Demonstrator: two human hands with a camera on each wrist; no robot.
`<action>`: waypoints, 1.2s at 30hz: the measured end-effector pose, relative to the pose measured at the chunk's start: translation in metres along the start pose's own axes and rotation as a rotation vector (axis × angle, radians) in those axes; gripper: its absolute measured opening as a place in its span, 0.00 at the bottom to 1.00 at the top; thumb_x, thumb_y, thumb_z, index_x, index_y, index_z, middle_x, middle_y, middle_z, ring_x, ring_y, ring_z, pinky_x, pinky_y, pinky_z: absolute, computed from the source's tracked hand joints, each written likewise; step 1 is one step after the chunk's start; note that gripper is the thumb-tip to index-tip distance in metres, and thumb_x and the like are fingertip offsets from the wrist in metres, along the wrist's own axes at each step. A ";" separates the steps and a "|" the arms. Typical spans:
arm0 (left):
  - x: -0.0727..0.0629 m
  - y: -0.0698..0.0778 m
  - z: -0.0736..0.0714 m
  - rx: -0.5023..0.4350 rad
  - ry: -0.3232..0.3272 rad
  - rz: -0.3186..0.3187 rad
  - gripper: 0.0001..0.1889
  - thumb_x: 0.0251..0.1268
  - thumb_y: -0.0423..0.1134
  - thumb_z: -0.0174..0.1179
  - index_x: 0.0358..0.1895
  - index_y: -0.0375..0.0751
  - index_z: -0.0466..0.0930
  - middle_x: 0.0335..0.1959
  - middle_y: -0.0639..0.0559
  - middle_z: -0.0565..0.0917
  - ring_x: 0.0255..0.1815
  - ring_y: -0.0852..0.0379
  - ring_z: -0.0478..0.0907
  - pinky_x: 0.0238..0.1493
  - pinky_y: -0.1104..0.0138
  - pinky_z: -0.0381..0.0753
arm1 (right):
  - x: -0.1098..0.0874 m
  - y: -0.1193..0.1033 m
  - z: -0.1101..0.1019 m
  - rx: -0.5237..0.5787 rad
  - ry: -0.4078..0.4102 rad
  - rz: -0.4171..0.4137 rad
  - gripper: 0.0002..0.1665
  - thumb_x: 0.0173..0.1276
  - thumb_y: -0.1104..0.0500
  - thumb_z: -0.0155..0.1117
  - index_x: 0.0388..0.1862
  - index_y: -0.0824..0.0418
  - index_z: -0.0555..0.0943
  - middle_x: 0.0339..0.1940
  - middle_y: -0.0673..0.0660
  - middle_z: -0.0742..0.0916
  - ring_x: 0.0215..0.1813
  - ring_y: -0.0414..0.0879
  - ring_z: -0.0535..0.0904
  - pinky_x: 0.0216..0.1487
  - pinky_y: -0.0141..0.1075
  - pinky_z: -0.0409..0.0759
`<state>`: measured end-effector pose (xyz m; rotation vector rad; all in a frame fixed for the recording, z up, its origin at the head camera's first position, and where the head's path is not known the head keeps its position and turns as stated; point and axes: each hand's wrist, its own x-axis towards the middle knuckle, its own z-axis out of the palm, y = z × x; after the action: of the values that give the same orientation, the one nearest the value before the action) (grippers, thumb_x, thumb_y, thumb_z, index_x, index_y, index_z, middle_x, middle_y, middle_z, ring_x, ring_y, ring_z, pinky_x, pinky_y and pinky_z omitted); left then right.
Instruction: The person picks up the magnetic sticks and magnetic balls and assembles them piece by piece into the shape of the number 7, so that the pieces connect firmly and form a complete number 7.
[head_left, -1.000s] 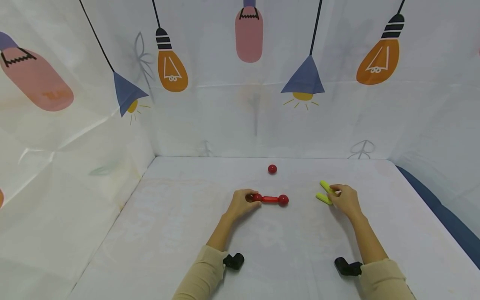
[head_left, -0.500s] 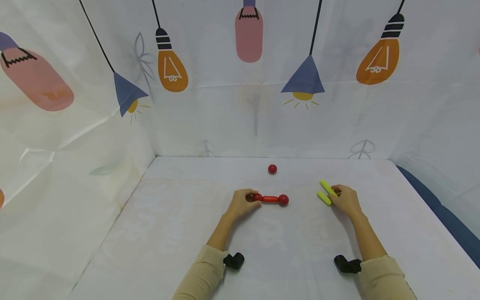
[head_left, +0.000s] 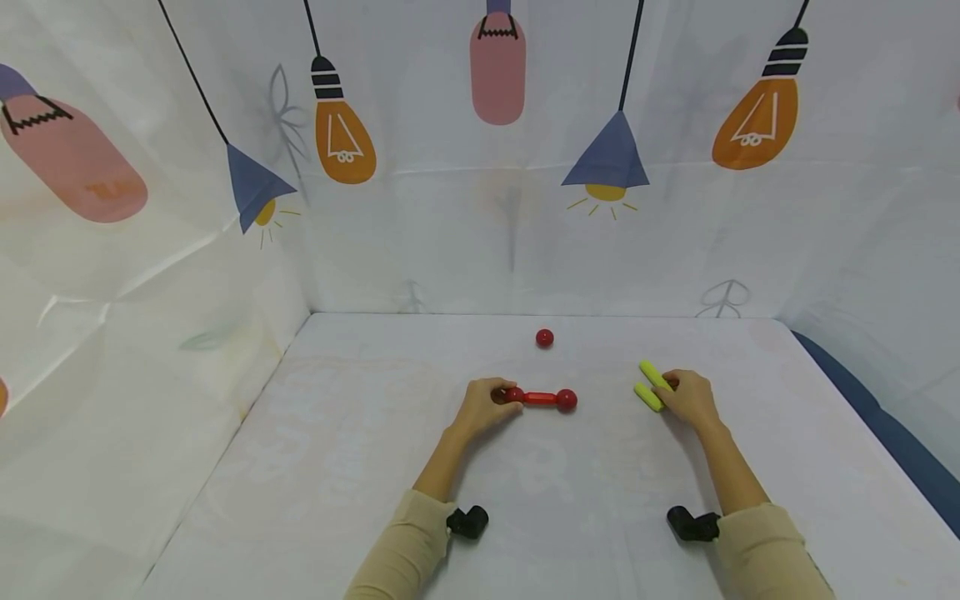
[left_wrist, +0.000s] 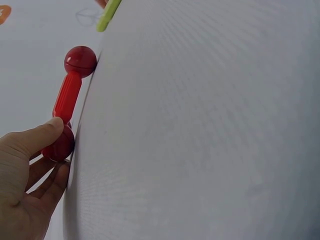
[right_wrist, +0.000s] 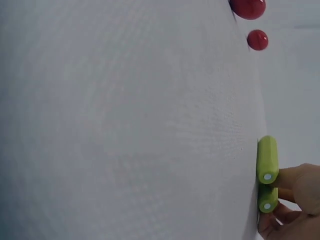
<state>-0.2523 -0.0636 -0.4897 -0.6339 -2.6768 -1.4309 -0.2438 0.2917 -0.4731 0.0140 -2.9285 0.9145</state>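
Note:
My left hand grips a dark red ball between thumb and fingers at the near-left end of a red magnetic building rod. A second red ball joins the rod's other end. Over to the right, two yellow-green magnetic building rods lie side by side, pale round tips facing the right wrist camera. My right hand pinches the farther yellow-green rod, its fingers covering one end. The nearer yellow-green rod lies right at the thumb.
A loose red ball sits toward the back of the white table. Behind it hangs a white sheet printed with lamps and bulbs. Black devices are strapped at both wrists.
The nearer yellow-green rod has shifted slightly right and turned more in line with the farther one. The right forearm has drawn a little left. My left hand holds still.

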 end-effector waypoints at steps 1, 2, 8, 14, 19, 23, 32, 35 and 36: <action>0.000 0.000 0.000 -0.001 0.000 0.001 0.17 0.53 0.34 0.69 0.47 0.31 0.82 0.41 0.43 0.84 0.36 0.55 0.79 0.38 0.72 0.77 | 0.000 0.000 0.000 0.001 -0.008 0.001 0.24 0.63 0.63 0.59 0.49 0.84 0.72 0.44 0.78 0.79 0.47 0.69 0.74 0.47 0.56 0.74; 0.000 0.000 0.000 0.000 0.001 0.002 0.17 0.53 0.34 0.69 0.47 0.31 0.82 0.41 0.43 0.84 0.36 0.55 0.79 0.38 0.72 0.77 | 0.001 -0.001 -0.001 0.004 -0.016 0.001 0.25 0.64 0.63 0.59 0.49 0.85 0.72 0.44 0.79 0.79 0.47 0.70 0.74 0.47 0.56 0.73; 0.000 0.000 0.000 -0.006 0.002 0.008 0.18 0.52 0.34 0.69 0.47 0.31 0.82 0.41 0.43 0.84 0.36 0.55 0.79 0.38 0.72 0.78 | 0.000 -0.004 -0.005 0.068 -0.073 0.068 0.28 0.66 0.60 0.54 0.55 0.85 0.68 0.49 0.80 0.76 0.50 0.70 0.72 0.50 0.55 0.73; -0.001 -0.001 0.000 0.001 -0.005 0.012 0.18 0.53 0.36 0.69 0.47 0.32 0.82 0.41 0.43 0.84 0.36 0.55 0.79 0.37 0.73 0.77 | -0.007 -0.008 -0.015 0.174 -0.076 0.145 0.31 0.66 0.58 0.53 0.58 0.82 0.67 0.52 0.78 0.76 0.51 0.66 0.73 0.46 0.46 0.76; 0.000 -0.002 0.001 0.002 -0.003 0.010 0.18 0.53 0.36 0.69 0.47 0.32 0.82 0.42 0.43 0.84 0.36 0.56 0.78 0.38 0.72 0.78 | -0.014 -0.010 -0.023 0.258 -0.064 0.138 0.32 0.68 0.54 0.56 0.58 0.82 0.68 0.53 0.78 0.76 0.49 0.60 0.76 0.39 0.32 0.76; 0.000 -0.002 0.001 0.009 -0.001 0.010 0.18 0.53 0.36 0.69 0.47 0.32 0.82 0.42 0.43 0.84 0.36 0.56 0.78 0.38 0.72 0.78 | -0.018 -0.014 -0.026 0.354 -0.088 0.161 0.35 0.68 0.53 0.58 0.58 0.83 0.66 0.55 0.78 0.75 0.40 0.44 0.78 0.37 0.27 0.76; 0.000 -0.001 0.000 0.005 -0.002 0.015 0.18 0.52 0.35 0.70 0.48 0.32 0.82 0.42 0.42 0.84 0.36 0.56 0.79 0.37 0.72 0.77 | -0.026 -0.021 -0.023 0.593 -0.233 0.181 0.39 0.68 0.55 0.59 0.63 0.84 0.60 0.55 0.72 0.75 0.38 0.34 0.78 0.43 0.28 0.79; -0.001 0.000 0.000 0.004 -0.002 0.017 0.18 0.52 0.35 0.69 0.47 0.31 0.82 0.42 0.42 0.84 0.36 0.56 0.79 0.37 0.73 0.77 | -0.029 -0.022 -0.019 0.678 -0.269 0.184 0.41 0.67 0.56 0.60 0.64 0.84 0.56 0.53 0.67 0.77 0.40 0.35 0.80 0.45 0.30 0.79; -0.001 0.000 0.001 0.003 -0.001 0.015 0.18 0.52 0.35 0.69 0.47 0.31 0.82 0.42 0.42 0.84 0.36 0.56 0.79 0.37 0.72 0.77 | -0.030 -0.023 -0.018 0.705 -0.280 0.178 0.41 0.67 0.58 0.61 0.65 0.84 0.55 0.52 0.66 0.78 0.40 0.35 0.80 0.46 0.31 0.79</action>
<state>-0.2519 -0.0636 -0.4905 -0.6540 -2.6686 -1.4230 -0.2124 0.2825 -0.4476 -0.0869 -2.6829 2.0695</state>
